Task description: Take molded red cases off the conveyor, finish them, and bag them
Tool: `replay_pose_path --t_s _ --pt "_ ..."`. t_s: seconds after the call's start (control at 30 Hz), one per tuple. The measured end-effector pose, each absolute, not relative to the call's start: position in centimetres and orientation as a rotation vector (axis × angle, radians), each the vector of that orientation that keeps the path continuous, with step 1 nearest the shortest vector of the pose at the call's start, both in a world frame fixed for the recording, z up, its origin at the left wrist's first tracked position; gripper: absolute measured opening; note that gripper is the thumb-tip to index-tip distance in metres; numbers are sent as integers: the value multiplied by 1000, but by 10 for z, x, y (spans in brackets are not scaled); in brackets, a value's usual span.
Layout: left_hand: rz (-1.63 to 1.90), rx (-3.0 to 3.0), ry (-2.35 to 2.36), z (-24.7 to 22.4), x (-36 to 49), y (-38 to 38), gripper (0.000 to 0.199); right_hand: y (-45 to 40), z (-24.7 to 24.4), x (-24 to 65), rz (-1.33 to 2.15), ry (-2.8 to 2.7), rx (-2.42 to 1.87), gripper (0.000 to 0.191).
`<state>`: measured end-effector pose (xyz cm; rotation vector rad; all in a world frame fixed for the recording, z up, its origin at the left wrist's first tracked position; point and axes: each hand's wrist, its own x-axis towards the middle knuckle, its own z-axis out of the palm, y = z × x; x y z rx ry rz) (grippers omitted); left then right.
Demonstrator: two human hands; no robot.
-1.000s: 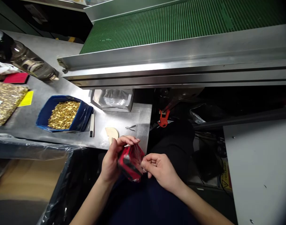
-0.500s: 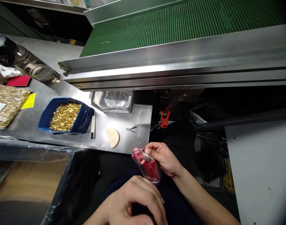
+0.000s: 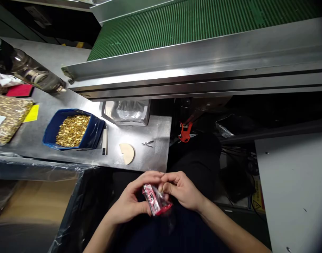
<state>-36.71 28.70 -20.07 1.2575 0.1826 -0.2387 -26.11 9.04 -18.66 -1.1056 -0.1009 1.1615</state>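
Observation:
A red item in a clear plastic bag (image 3: 156, 201) is held between both hands above my lap. My left hand (image 3: 136, 196) grips it from the left, thumb below and fingers curled over the top. From the right, my right hand (image 3: 183, 189) pinches the clear plastic with thumb and forefinger. The two hands' fingertips meet at the upper edge of the bag. What the red item is, I cannot make out through the shiny plastic.
A blue bin (image 3: 51, 131) holds small gold pieces. Near it are a pale half-round piece (image 3: 127, 154), small nippers (image 3: 147, 143) and a clear bottle (image 3: 36, 72). A green conveyor (image 3: 176, 28) runs behind. A plastic-lined box (image 3: 71, 196) stands at left; an orange-handled tool (image 3: 185, 133) hangs right.
My left hand has moved up from below and taken hold of the red item's left side. The bagged item has turned and sits slightly lower, with my right hand still on the plastic.

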Motion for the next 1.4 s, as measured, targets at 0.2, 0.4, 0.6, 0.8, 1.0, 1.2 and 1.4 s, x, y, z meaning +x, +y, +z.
replay_pose_path --t_s 0.2,0.4,0.6,0.8,1.0,1.2,1.4 --pt "-260 1451 -8 -177 -353 285 40 79 -190 -271 1227 80 -1139 46" --pt "-409 1482 -89 -163 -336 282 37 72 -190 -268 1441 122 -1059 52" --pt "-353 1390 -29 -174 -335 264 33 72 -213 -256 1678 -56 -997 45" --pt "-209 1303 83 -186 -343 257 34 75 -239 -251 1737 -101 -923 51" --pt "-127 1208 229 -183 -364 279 41 70 -242 -254 1633 -119 -979 47" --pt "395 1260 398 -129 -430 376 38 69 -237 -264 1627 -89 -1150 40" --pt "31 1880 1329 -129 -531 509 50 76 -244 -264 1735 -53 -1361 50"
